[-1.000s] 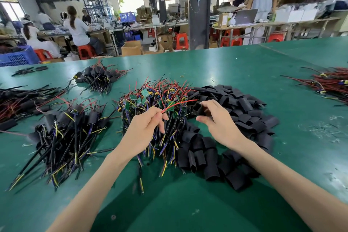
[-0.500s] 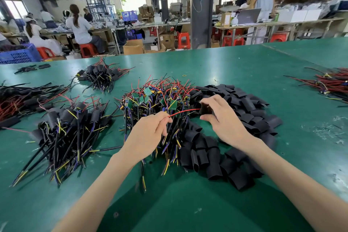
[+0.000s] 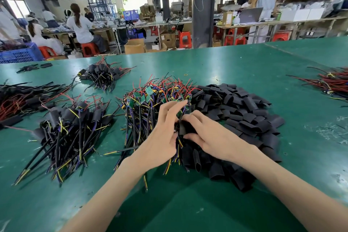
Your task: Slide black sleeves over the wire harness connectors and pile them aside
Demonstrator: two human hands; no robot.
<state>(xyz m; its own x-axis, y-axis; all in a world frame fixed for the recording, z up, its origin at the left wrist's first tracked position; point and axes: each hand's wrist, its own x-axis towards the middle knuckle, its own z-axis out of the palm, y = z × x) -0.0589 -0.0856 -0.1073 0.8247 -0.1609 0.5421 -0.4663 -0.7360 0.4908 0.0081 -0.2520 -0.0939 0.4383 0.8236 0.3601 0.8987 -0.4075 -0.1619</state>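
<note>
A heap of bare wire harnesses (image 3: 148,103) with small green boards and red, yellow and purple wires lies in the middle of the green table (image 3: 244,66). Right of it spreads a pile of flat black sleeves (image 3: 248,111). My right hand (image 3: 212,135) pinches one black sleeve (image 3: 185,127) between thumb and fingers. My left hand (image 3: 163,133) meets it there, fingers curled on a harness whose board end enters the sleeve. A stack of sleeved harnesses (image 3: 75,128) lies at the left.
More sleeved harnesses (image 3: 102,75) lie at the back left, dark bundles (image 3: 20,98) at the far left edge, red-wired harnesses (image 3: 333,83) at the right edge. Beyond the table, people work at benches with red stools and cardboard boxes.
My right hand took a sleeve from the pile and drew it toward me. My left hand brought a harness over to it, and both hands now meet over the heap.
</note>
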